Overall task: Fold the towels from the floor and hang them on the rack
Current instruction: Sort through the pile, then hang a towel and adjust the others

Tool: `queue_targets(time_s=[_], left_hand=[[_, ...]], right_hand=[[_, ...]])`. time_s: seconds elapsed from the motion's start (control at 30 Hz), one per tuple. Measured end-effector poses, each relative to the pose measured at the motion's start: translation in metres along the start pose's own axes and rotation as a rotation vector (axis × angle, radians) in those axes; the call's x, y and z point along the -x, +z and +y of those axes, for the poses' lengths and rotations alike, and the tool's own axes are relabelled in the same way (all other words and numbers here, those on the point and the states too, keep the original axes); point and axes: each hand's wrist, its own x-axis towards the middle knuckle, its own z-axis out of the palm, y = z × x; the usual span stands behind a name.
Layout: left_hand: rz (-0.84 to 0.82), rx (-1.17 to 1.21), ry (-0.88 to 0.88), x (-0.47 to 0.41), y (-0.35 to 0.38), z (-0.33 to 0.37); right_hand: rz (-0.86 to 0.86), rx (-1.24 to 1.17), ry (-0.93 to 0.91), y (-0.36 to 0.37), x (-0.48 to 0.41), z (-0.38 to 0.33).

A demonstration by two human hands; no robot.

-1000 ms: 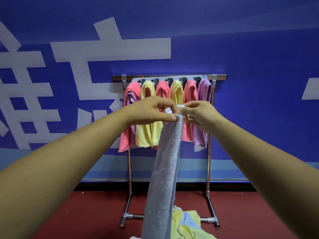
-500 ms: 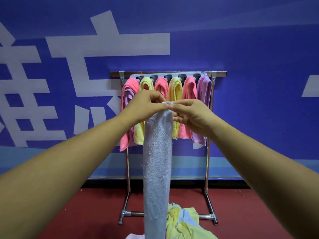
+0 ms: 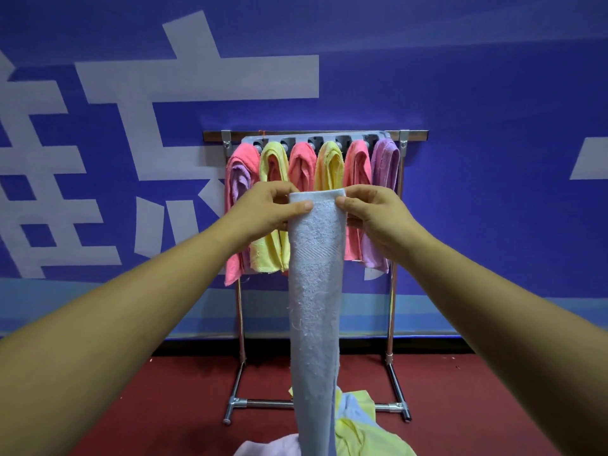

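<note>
**Pale blue towel held up before the rack**

The left hand (image 3: 266, 210) and right hand (image 3: 375, 213) each pinch a top corner of a narrow pale blue towel (image 3: 316, 291), which hangs straight down in front of the towel rack (image 3: 316, 136). Six pink, yellow and purple towels (image 3: 329, 166) drape from the rack. A heap of loose towels (image 3: 358, 429) lies on the red floor (image 3: 171, 406) at its foot.

Hung: three pink towels (image 3: 357, 166), two yellow towels (image 3: 273, 166), two purple towels (image 3: 385, 162).

A deep blue wall (image 3: 477, 93) fills most of the frame, painted with large pale characters (image 3: 197, 77). A light blue band (image 3: 98, 304) runs along its lower part, above a black skirting (image 3: 427, 346) and a dark red floor (image 3: 164, 406).
</note>
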Motion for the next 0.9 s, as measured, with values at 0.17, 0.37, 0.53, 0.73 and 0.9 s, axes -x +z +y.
queue_targets(time_s=[0.17,0.37,0.53,0.73,0.9], left_hand=[[0.099,0.033,0.009,-0.001,0.013,-0.001],[0.119,-0.008,0.037,-0.001,0.018,-0.003],[0.09,0.002,0.018,0.003,0.022,-0.012],[-0.079,0.258,-0.132,0.021,0.036,-0.05],[-0.116,0.254,-0.315,0.056,0.066,-0.116]], right_hand=[[-0.012,-0.04,0.01,0.0,-0.001,-0.004],[-0.174,0.078,0.03,-0.005,0.0,-0.007],[-0.224,0.467,-0.037,-0.001,0.0,-0.017],[-0.139,0.44,-0.037,0.0,-0.01,-0.017],[-0.073,0.308,-0.013,-0.001,-0.016,-0.019]])
